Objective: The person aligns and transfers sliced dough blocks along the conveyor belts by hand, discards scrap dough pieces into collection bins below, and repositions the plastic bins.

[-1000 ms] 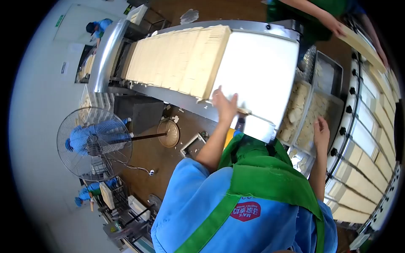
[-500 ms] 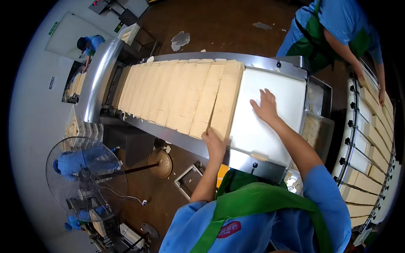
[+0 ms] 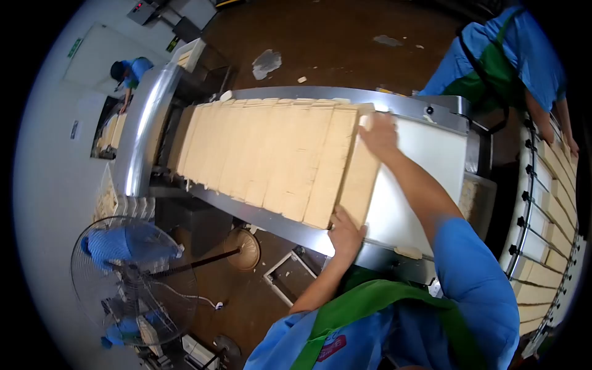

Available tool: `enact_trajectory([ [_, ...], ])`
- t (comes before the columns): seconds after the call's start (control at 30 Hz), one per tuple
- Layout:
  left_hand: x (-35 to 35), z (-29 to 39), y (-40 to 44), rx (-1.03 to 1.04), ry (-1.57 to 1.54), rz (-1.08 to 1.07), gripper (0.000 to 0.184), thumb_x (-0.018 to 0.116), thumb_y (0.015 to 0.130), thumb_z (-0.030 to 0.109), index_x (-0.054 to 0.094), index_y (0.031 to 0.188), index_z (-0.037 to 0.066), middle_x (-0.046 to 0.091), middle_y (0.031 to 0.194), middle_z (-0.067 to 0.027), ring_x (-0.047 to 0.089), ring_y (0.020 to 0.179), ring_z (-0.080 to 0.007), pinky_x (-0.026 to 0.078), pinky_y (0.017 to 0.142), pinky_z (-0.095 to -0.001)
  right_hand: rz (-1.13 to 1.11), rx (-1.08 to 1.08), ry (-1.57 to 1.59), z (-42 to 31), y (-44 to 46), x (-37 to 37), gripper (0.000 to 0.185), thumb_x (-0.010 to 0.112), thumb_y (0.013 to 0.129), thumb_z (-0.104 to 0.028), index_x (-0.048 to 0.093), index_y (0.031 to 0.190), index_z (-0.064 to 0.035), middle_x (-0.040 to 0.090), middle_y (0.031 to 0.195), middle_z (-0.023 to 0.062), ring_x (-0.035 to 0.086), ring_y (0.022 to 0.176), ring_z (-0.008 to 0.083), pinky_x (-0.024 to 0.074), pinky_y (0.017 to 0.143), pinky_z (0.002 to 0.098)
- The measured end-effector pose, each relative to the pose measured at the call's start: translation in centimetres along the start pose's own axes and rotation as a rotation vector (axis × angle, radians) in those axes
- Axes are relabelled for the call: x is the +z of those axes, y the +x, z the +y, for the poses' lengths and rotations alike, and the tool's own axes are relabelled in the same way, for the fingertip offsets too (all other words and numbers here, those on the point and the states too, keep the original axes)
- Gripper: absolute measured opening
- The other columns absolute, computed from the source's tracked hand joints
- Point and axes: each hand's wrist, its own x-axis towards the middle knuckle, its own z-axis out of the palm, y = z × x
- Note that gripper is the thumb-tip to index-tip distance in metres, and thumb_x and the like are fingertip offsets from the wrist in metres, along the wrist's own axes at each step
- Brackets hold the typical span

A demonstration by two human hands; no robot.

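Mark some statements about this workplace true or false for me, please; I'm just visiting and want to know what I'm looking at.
1. The left hand is at the near end of a pale slab. True.
2. The right hand hangs down by the person's side. False: it is at the slab's far end.
3. The area just right of the slab is black. False: a white surface shows there.
4. A co-worker at the upper right wears blue and green. True.
5. A fan stands at the picture's right edge. False: the standing fan is at the lower left.
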Motion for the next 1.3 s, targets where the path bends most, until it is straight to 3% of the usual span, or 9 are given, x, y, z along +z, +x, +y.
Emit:
enact_trajectory([
  [0.1, 0.0, 1.4, -0.4, 0.147, -0.071, -0.100, 0.099, 0.078, 0.069, 0.031, 0.019, 0.141, -0.003, 0.042, 0.119, -0.0268, 0.056, 0.096, -0.0426, 0.049, 0.080, -0.0489, 0.430, -0.008, 0.004, 9.8, 0.2, 2.2, 0.072, 0.065, 0.077, -0.043, 0.042, 0.133, -0.0043, 0.037, 0.136, 0.0290, 0.042, 0.120, 0.0466, 0.0371, 0.102, 0.0513],
  [0.2, 1.3, 3.5, -1.0, 0.340, -0.193, -0.271, 0.095, 0.075, 0.072, 0.035, 0.019, 0.142, 0.003, 0.040, 0.123, -0.0274, 0.058, 0.095, -0.0436, 0.050, 0.082, -0.0474, 0.128, 0.354, 0.075, 13.3, -3.9, -6.5, 0.084, 0.065, 0.076, -0.047, 0.032, 0.142, -0.0064, 0.027, 0.144, 0.0294, 0.036, 0.128, 0.0460, 0.0351, 0.104, 0.0518],
  [0.33, 2.5, 9.0, -2.0, 0.210, -0.004, -0.374, 0.095, 0.069, 0.075, 0.046, 0.017, 0.142, 0.005, 0.040, 0.126, -0.0277, 0.058, 0.096, -0.0429, 0.050, 0.084, -0.0492, 0.363, 0.315, -0.024, 19.8, -5.3, -5.1, 0.085, 0.068, 0.075, -0.045, 0.032, 0.137, 0.0000, 0.028, 0.141, 0.0331, 0.036, 0.127, 0.0470, 0.0349, 0.105, 0.0488],
  [0.47, 3.2, 13.4, -3.7, 0.345, -0.150, -0.162, 0.070, 0.072, 0.075, 0.028, 0.035, 0.127, 0.000, 0.042, 0.114, -0.0322, 0.050, 0.102, -0.0471, 0.048, 0.084, -0.0507, 0.369, 0.565, 0.426, 23.3, -10.4, -9.9, 0.089, 0.074, 0.067, -0.044, 0.035, 0.131, 0.0031, 0.023, 0.142, 0.0362, 0.027, 0.134, 0.0447, 0.0335, 0.107, 0.0456],
  [0.63, 6.5, 20.2, -6.7, 0.701, -0.341, -0.085, 0.072, 0.069, 0.074, 0.006, 0.035, 0.137, 0.006, 0.032, 0.122, -0.0285, 0.044, 0.108, -0.0424, 0.039, 0.093, -0.0449, 0.867, 0.669, 0.571, 34.4, -19.7, -14.5, 0.081, 0.069, 0.072, -0.036, 0.027, 0.134, -0.0039, 0.032, 0.128, 0.0279, 0.049, 0.108, 0.0502, 0.0435, 0.092, 0.0518],
  [0.77, 9.0, 29.2, -10.3, 1.010, -0.386, -0.108, 0.073, 0.071, 0.071, 0.008, 0.037, 0.136, 0.005, 0.027, 0.133, -0.0255, 0.033, 0.123, -0.0411, 0.034, 0.102, -0.0443, 0.917, 0.895, 0.855, 43.8, -27.6, -22.5, 0.080, 0.065, 0.076, -0.041, 0.027, 0.134, -0.0005, 0.032, 0.130, 0.0268, 0.052, 0.108, 0.0479, 0.0461, 0.088, 0.0515],
  [0.9, 10.3, 37.8, -13.2, 1.311, -0.435, -0.277, 0.073, 0.074, 0.073, 0.007, 0.038, 0.137, 0.005, 0.032, 0.138, -0.0236, 0.037, 0.125, -0.0411, 0.034, 0.103, -0.0432, 0.564, 1.217, 0.311, 55.5, -32.3, -24.6, 0.072, 0.045, 0.084, -0.055, 0.046, 0.128, 0.0013, 0.051, 0.128, 0.0213, 0.045, 0.118, 0.0432, 0.0337, 0.099, 0.0519],
  [1.07, 14.0, 43.1, -14.2, 1.324, -0.438, -0.569, 0.060, 0.063, 0.084, 0.007, 0.037, 0.138, 0.004, 0.032, 0.141, -0.0234, 0.036, 0.129, -0.0395, 0.034, 0.105, -0.0405, 0.420, 1.148, 0.171, 68.0, -33.1, -24.8, 0.063, 0.031, 0.090, -0.047, 0.055, 0.124, 0.0004, 0.053, 0.130, 0.0208, 0.039, 0.125, 0.0394, 0.0211, 0.105, 0.0507],
  [1.3, 18.4, 45.3, -16.7, 1.294, -0.368, -0.534, 0.050, 0.052, 0.089, 0.007, 0.038, 0.136, 0.000, 0.034, 0.138, -0.0234, 0.038, 0.127, -0.0372, 0.031, 0.106, -0.0390, 0.512, 1.253, 0.187, 73.1, -32.2, -25.1, 0.059, 0.029, 0.091, -0.040, 0.056, 0.123, 0.0022, 0.047, 0.136, 0.0220, 0.040, 0.125, 0.0354, 0.0217, 0.105, 0.0484],
])
